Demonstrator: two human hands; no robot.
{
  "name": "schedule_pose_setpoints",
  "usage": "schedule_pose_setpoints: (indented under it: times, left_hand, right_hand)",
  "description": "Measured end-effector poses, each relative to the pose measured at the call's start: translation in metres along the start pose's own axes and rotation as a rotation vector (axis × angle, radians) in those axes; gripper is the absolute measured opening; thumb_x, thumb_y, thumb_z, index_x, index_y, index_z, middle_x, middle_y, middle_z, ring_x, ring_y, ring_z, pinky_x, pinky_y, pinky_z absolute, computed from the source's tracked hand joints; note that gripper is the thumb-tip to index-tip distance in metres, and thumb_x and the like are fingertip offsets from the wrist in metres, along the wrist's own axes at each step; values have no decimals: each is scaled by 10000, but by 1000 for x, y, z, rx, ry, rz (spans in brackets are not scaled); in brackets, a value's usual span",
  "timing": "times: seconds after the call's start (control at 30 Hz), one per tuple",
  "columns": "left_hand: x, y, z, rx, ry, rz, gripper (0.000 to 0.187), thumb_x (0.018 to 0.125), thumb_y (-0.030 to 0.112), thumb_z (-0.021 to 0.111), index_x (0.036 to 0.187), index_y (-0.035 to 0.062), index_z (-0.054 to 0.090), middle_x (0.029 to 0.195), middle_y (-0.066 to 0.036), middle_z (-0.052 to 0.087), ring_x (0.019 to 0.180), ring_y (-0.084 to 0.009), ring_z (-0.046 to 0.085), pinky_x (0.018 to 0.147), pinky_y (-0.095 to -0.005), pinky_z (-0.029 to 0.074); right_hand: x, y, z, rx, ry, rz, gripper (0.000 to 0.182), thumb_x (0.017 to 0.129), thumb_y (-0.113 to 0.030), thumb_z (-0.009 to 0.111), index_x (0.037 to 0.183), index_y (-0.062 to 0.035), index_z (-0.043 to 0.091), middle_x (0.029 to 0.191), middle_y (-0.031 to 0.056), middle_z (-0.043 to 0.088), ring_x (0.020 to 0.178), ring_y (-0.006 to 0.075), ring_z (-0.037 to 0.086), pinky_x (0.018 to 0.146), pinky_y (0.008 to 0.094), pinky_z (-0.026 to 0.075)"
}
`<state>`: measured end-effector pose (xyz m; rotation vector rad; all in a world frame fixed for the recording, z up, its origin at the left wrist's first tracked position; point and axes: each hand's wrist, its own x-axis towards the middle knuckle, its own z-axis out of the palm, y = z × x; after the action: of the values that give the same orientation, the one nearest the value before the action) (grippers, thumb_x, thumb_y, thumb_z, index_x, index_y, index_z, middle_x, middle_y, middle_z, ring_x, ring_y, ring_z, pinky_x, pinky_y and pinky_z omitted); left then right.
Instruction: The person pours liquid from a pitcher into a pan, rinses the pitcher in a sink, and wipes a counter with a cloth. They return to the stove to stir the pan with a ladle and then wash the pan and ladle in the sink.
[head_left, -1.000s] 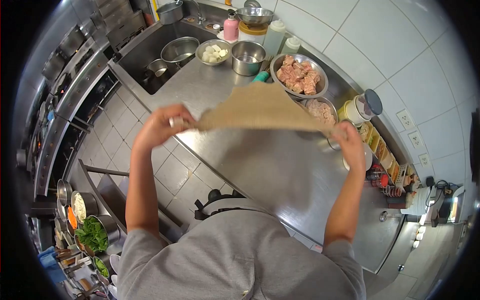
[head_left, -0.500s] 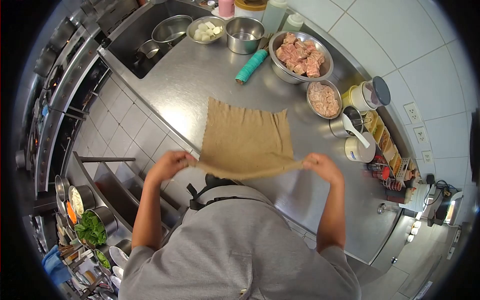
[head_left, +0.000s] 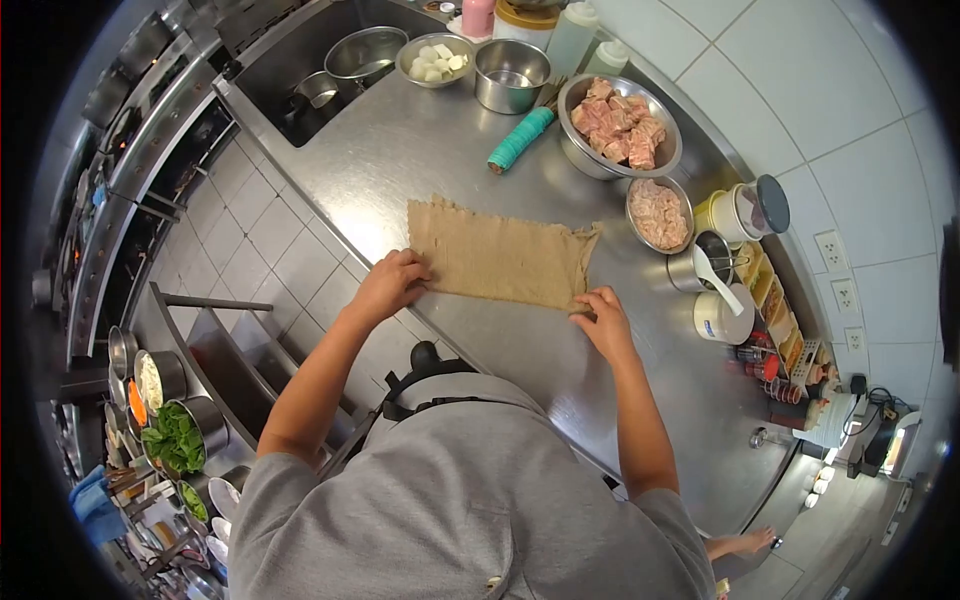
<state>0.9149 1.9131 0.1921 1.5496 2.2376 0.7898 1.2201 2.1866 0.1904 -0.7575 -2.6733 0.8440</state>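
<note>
Up the arm from the bare left hand point(head_left: 393, 283), near the elbow, begins a short, loose grey fabric sleeve point(head_left: 275, 500); a matching short grey cloth sleeve point(head_left: 672, 530) sits likewise up from the bare right hand point(head_left: 605, 318). Bodyward of both hands spreads a plain grey fabric shirt front point(head_left: 400, 510) with a small pale button-like spot point(head_left: 492, 583). Nearer the hands runs a narrow black waist strap point(head_left: 430, 404)

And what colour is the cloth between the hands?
The cloth is tan-brown with no printed pattern, best seen in the head view.
</note>
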Motion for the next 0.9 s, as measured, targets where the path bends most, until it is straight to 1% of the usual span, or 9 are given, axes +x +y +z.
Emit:
schedule_pose_setpoints:
  times: [0.23,0.3,0.43,0.5,0.53,0.57,0.73,0.77,0.9]
  left_hand:
    - [-21,-3,-36,40,-31,133,89,782,99,703,860,69,673,904,-62,645,880,-267,599,795,-369,497]
    - [-30,2,-47,-40,-259,-39,97,805,105,702,890,60,688,855,-75,661,802,-248,620,735,-353,507]
    - [-7,-9,-47,-247,-156,-318,135,815,101,702,935,39,696,832,-103,674,760,-213,626,701,-328,500]
    - [14,6,-48,-20,199,-190,175,803,68,699,977,53,686,917,-107,662,857,-253,617,759,-343,499]
    - [22,15,-44,141,445,-78,194,798,57,698,991,58,679,952,-108,655,897,-269,609,786,-353,497]
    - [27,23,-37,34,443,-94,205,796,51,697,999,59,671,976,-110,646,926,-282,597,804,-364,494]
    - [28,21,36,-2,156,351,231,749,50,676,976,88,663,1084,-97,621,1043,-331,573,893,-412,471]
    - [27,29,33,-21,15,419,280,789,85,673,1067,112,656,1246,-97,570,1174,-339,522,994,-441,427]
    - [8,12,37,91,-63,286,356,853,193,666,1202,138,622,1422,-100,463,1364,-351,362,1137,-499,285]
  right_hand:
    - [-17,7,-45,240,-284,211,127,787,-96,720,871,-16,668,919,63,577,785,196,569,734,302,474]
    - [-21,12,-54,270,-441,229,118,797,-99,716,862,-16,664,923,58,578,777,192,570,726,300,473]
    - [9,32,-53,355,-334,321,144,823,-102,699,935,-24,654,914,58,600,775,169,571,730,299,474]
    - [20,25,-49,340,-210,338,171,836,-109,688,981,-28,647,913,61,610,786,163,574,737,302,476]
    - [28,-2,-51,252,83,322,189,852,-116,670,1016,-28,634,906,64,618,793,170,581,740,308,481]
    - [36,-23,-49,162,373,297,207,869,-123,651,1052,-29,621,899,68,626,799,177,588,744,315,485]
    - [27,-51,-6,277,-180,324,323,897,-192,625,1171,-28,576,1028,132,618,872,259,609,808,364,491]
    - [23,-48,10,211,-198,351,354,893,-211,632,1190,-30,566,1075,138,603,922,268,604,838,376,488]
    - [26,-66,40,40,-118,389,393,879,-239,653,1202,-34,565,1166,142,562,1047,288,573,909,405,476]
